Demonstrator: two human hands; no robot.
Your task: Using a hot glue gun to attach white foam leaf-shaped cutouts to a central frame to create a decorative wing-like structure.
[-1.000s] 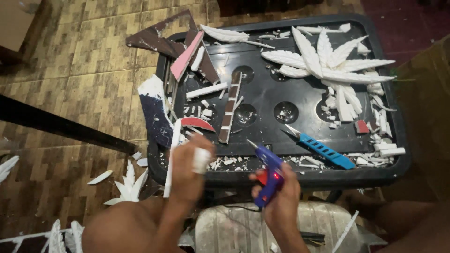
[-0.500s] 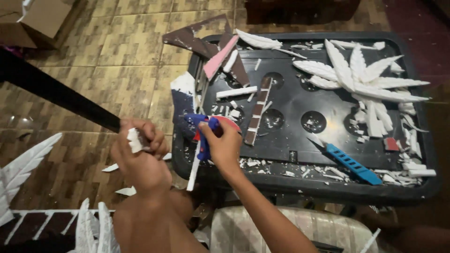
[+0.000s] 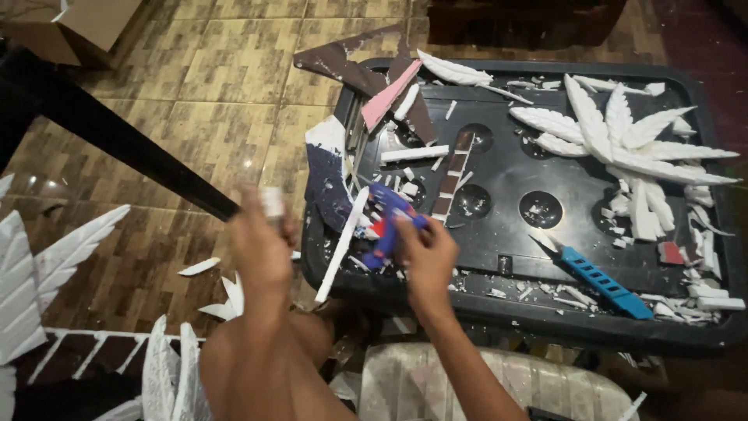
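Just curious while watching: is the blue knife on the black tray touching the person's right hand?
Apart. The head view shows the blue knife lying on the black tray, with bare tray between it and the right hand.

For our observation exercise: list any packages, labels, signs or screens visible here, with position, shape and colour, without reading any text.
Cardboard box: top left corner on the tiled floor, brown, rectangular, partly cut off by the frame.
No labels, signs or screens show.

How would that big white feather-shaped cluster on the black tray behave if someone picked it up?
The white feather cluster looks cut from foam sheet, so probably very light and fairly stiff. Its thin pointed tips would likely snap or crumble easily; white crumbs already litter the black tray. Flat, so unlikely to roll.
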